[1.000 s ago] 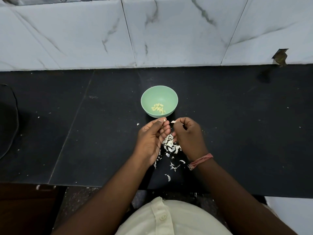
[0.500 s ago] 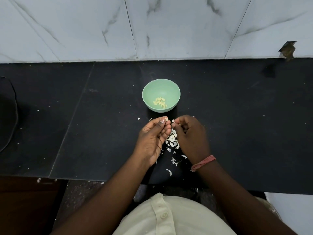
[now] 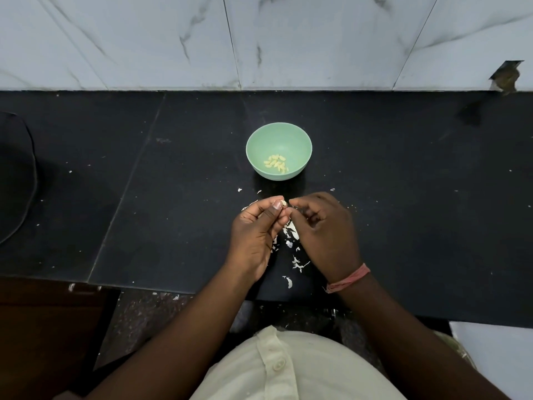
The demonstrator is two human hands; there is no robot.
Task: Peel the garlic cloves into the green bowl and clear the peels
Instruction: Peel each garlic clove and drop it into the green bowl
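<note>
Since half a second ago the right hand [image 3: 326, 235] has drawn a little away from the left hand [image 3: 256, 235], so a narrow gap now shows at the fingertips where they were pressed together. The left hand has stayed put: its thumb and curled fingers [image 3: 277, 204] pinch a small pale garlic clove [image 3: 284, 202], only the tip of which peeps out. The right hand's fingers are bent in toward the palm with the forefinger reaching at the clove; whether it nips a scrap of skin I cannot tell.

The round pale green plastic bowl [image 3: 300, 140] stands on the black stone tabletop [image 3: 403, 197] just beyond the hands, apart from them, as it did before. A small heap of peeled yellowish garlic cloves [image 3: 276, 163] lies in its bottom.

Under and between the hands lies a scatter of white papery garlic peels [image 3: 291, 235], trailing toward the near edge of the tabletop, with a few stray flecks near the bowl. The hands cover part of that pile.

A pinkish-red thread band [image 3: 349, 278] circles the right wrist. Behind the tabletop rises a white marble-veined tiled wall [image 3: 173, 39]. A dark rounded object [image 3: 14, 180] sits at the far left, cut off by the frame. A cream buttoned shirt [image 3: 288, 365] fills the bottom.
</note>
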